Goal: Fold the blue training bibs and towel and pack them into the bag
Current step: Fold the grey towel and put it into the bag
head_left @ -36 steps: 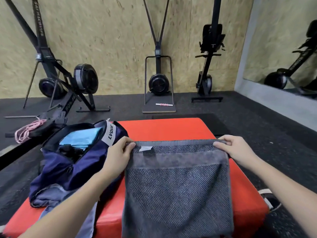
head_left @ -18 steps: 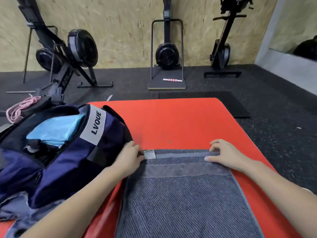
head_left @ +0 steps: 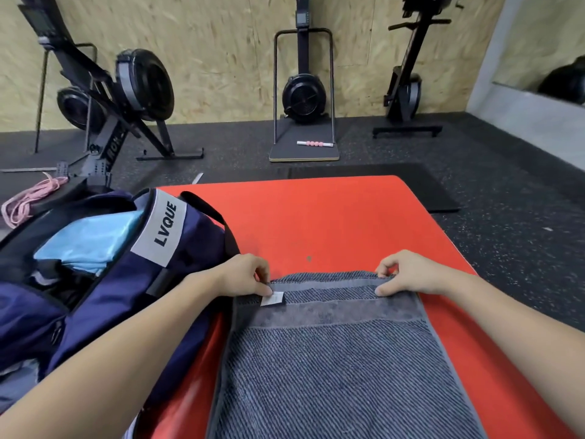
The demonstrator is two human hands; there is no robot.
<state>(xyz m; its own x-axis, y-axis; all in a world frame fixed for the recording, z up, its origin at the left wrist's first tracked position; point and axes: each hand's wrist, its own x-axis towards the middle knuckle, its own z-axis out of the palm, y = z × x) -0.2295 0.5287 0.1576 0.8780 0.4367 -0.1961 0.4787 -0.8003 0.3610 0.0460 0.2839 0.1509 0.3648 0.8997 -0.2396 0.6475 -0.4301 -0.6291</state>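
Note:
A grey towel (head_left: 332, 359) lies flat on the red padded box (head_left: 332, 223), running toward me. My left hand (head_left: 245, 275) pinches its far left corner beside a small white label. My right hand (head_left: 406, 274) pinches the far right corner, thumb on top of the hem. To the left sits the open navy bag (head_left: 126, 280) marked LVQUE, touching my left wrist. Folded light blue bibs (head_left: 91, 242) show inside the bag's opening.
Black rubber gym floor surrounds the box. Rowing machines (head_left: 126, 99) and a ski trainer (head_left: 304, 96) stand along the wooden wall. A pink rope (head_left: 28, 201) lies on the floor at the left. A black mat (head_left: 395, 182) lies behind the box.
The towel's far edge has come down from the air onto the box, nearer to me. Both hands came down with it and still pinch the corners, fingers now curled tighter.

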